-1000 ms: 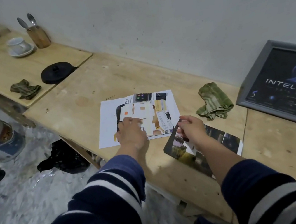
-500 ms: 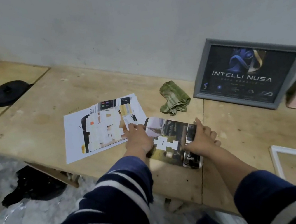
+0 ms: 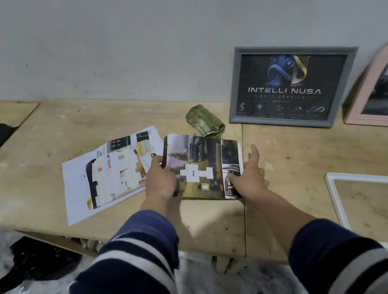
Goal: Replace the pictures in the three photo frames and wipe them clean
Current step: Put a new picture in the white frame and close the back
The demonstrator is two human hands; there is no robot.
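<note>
Both hands hold one printed picture [image 3: 205, 168] a little above the wooden worktop [image 3: 37, 156], tilted toward the camera. The left hand [image 3: 160, 181] grips its left edge, the fingers closed on the paper with the thumb on top. The right hand [image 3: 249, 180] holds the lower right corner, thumb on the print; its index finger points up and away from the sheet. The picture shows dark photos and a white patch in the middle. Just beside it on the left, a white printed sheet [image 3: 106, 176] lies flat on the worktop. A green cloth [image 3: 205, 122] lies behind the picture, near the wall. To the right, a grey frame [image 3: 290, 86] with the words INTELLI NUSA leans on the wall, and beside it stands a pink arched frame [image 3: 384, 88]. A white frame [image 3: 386, 210] lies flat near the right edge, with bare wood showing inside it.
</note>
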